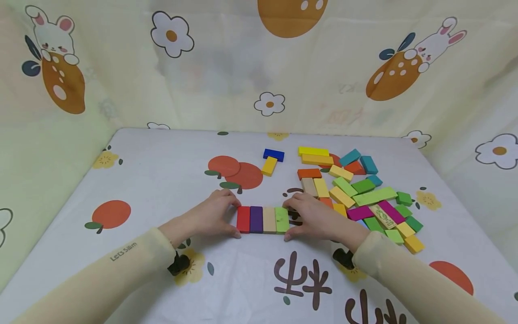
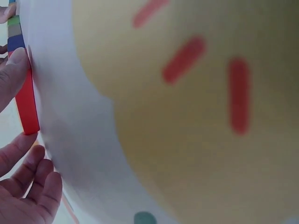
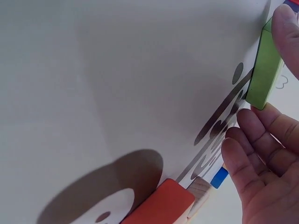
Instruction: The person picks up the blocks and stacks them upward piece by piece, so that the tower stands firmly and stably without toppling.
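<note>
Bridging a short row of blocks (image 1: 265, 220) on the tablecloth (image 1: 170, 175), the two hands face each other from its ends.

From my feeds, the left hand (image 1: 214, 216) pinches the red block (image 1: 243, 219) end to end, thumb near and fingertip far; the right hand (image 1: 313, 217) grips the light green block (image 1: 282, 219) likewise. Between them sit the purple block (image 1: 256, 219) and the tan block (image 1: 270, 220), side by side. I read each block's long axis as near to far, the row running left to right, neither hand nearer. Farther out, loose blocks (image 1: 374, 196) spread to the right hand's right; a blue block (image 1: 274, 155) and yellow block (image 1: 269, 166) touch beyond the row. I see no container.
</note>
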### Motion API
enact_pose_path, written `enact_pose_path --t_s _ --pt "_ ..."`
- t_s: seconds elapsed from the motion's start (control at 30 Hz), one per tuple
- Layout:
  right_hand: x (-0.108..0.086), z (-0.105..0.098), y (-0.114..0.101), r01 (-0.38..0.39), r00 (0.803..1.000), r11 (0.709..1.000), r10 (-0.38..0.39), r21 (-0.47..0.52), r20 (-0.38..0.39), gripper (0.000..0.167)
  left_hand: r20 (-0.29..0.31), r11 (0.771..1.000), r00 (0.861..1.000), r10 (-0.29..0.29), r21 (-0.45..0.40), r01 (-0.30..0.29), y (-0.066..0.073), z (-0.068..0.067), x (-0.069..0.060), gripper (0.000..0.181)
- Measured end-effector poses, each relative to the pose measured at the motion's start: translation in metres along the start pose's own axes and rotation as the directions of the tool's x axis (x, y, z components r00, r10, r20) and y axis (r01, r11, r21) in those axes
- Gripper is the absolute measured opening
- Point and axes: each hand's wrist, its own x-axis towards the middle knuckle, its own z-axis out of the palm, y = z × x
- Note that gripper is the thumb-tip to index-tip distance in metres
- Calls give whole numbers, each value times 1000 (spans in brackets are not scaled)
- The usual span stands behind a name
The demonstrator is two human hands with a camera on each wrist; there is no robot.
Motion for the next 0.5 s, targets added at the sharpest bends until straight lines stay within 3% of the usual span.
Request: enact_pose_path --t_s 0.5 --pt "-4 1 5 -18 1000 998 18 58 9 83 -10 1000 1000 6 -6 -6 -3 1 0 65"
